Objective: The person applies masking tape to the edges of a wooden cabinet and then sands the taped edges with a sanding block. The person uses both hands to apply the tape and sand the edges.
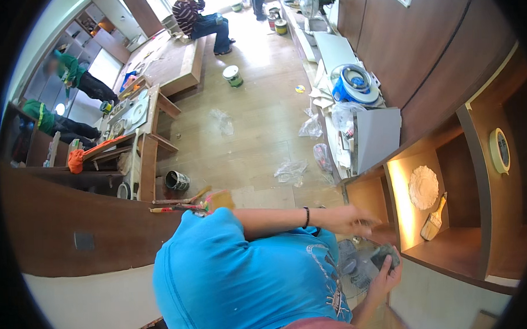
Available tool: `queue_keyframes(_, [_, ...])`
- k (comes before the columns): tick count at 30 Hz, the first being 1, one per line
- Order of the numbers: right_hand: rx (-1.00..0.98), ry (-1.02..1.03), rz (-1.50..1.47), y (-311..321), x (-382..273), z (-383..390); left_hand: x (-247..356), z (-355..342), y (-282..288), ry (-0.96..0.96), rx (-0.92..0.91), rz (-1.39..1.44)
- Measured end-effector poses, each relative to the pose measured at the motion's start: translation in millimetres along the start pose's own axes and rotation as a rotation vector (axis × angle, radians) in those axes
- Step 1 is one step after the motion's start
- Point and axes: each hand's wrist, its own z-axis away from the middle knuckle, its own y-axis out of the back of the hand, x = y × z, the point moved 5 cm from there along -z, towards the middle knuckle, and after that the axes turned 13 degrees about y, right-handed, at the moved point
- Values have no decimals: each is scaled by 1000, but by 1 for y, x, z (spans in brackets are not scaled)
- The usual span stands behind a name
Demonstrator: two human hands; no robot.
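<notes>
My right hand (386,275) is closed around a dark grey-green pad (384,256), which looks rough and crumpled; its exact kind does not show. My left hand (352,220), with a dark bracelet at the wrist, reaches across in front of the lit wooden shelf unit (446,246). Motion smears its fingers, and I cannot see anything in them. Inside the lit compartment, nearest to my left hand, are a round beige disc with a scalloped edge (423,187) and a wide paintbrush (434,219) with a yellowish handle, leaning on the wall.
A roll of tape (499,150) sits in the neighbouring compartment. Clear plastic wrap (291,171) and paint cans (232,76) lie about the floor. Behind my left shoulder are long-handled brushes (180,201). One person (203,24) sits on a platform; others work at the left.
</notes>
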Motion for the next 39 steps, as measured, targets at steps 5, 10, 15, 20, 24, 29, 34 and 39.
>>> queue_keyframes(5, [81,-26,-169,-10,-27,-27,42,-50,-36,-203,-219,74])
queue_keyframes(10, [294,-57,-229,23,0,-19,53,-87,-64,-280,-361,-94])
queue_keyframes(15, [336,-85,-338,47,21,-11,36,-86,-73,-169,-356,-136])
queue_keyframes(20, [292,-108,-419,63,25,-4,12,-63,-102,-6,-336,-123])
queue_keyframes(24, [207,-117,-521,84,37,23,11,-43,-153,47,-276,-62])
queue_keyframes(29, [106,-147,-563,117,76,76,9,-2,-217,177,-153,-286])
queue_keyframes(34, [-340,-35,-325,140,87,107,12,39,-248,220,-82,-515])
queue_keyframes(39, [-436,-104,-239,136,98,102,4,47,-238,272,-106,-533])
